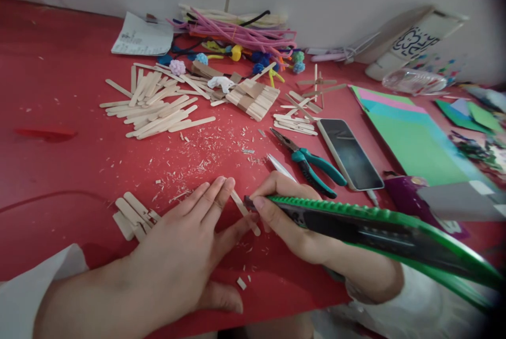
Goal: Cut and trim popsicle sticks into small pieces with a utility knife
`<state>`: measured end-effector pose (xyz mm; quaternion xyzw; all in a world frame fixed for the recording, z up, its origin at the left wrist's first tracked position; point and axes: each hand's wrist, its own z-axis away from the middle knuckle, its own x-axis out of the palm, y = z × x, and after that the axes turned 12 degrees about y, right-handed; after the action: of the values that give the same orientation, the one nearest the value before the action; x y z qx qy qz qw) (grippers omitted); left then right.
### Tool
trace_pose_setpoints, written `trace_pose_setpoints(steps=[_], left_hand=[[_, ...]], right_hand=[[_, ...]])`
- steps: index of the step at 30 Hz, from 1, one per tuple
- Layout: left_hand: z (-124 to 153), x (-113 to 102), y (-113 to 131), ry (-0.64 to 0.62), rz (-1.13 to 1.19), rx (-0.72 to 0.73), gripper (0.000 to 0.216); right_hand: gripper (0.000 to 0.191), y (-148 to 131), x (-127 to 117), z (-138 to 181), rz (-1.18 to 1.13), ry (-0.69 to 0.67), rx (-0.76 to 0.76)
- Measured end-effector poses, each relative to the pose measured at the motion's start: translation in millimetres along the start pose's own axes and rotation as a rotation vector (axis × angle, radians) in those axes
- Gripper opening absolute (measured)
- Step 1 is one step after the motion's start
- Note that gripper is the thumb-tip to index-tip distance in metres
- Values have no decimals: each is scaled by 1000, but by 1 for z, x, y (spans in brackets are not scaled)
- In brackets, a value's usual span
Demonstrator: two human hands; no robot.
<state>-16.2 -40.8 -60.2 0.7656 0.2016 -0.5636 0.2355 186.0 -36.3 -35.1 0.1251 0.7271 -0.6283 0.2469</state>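
Nearest my view, toward four o'clock, one green-edged black tool reaches in to one wooden stick, which lies on the red table just below centre. My right hand pinches the tool's far end between thumb and curled fingers; my left hand lies flat, three fingers together, index across the stick, thumb spread apart. I judge the step in hand to be cutting the stick, and the next move to call for firm, steady pressure, with that index clear of any edge. Outward from the stick I find short pieces at nine o'clock, partly hidden, so their number is uncertain; one pair of pliers and one phone at two; one wrapped bundle at twelve; at eleven, a loose pile of sticks too overlapped to count.
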Motion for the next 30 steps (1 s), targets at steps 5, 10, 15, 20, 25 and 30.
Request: trace_pose_setpoints(steps=[5, 10, 15, 20, 25, 30], left_hand=[[0, 0, 0, -7, 18, -22, 88], [0, -2, 1, -36, 19, -22, 89], [-1, -1, 2, 2, 14, -19, 89], [-2, -1, 2, -15, 20, -22, 91], [-3, 0, 3, -10, -1, -15, 91], [-2, 1, 3, -48, 1, -19, 91]], right_hand=[[13, 4, 1, 0, 39, -43, 22], [18, 11, 10, 1, 18, 60, -58], [17, 11, 11, -1, 67, 49, -99], [11, 5, 12, -3, 178, 16, -205], [13, 3, 17, -4, 194, 49, -238], [19, 9, 18, -9, -102, 0, 31]])
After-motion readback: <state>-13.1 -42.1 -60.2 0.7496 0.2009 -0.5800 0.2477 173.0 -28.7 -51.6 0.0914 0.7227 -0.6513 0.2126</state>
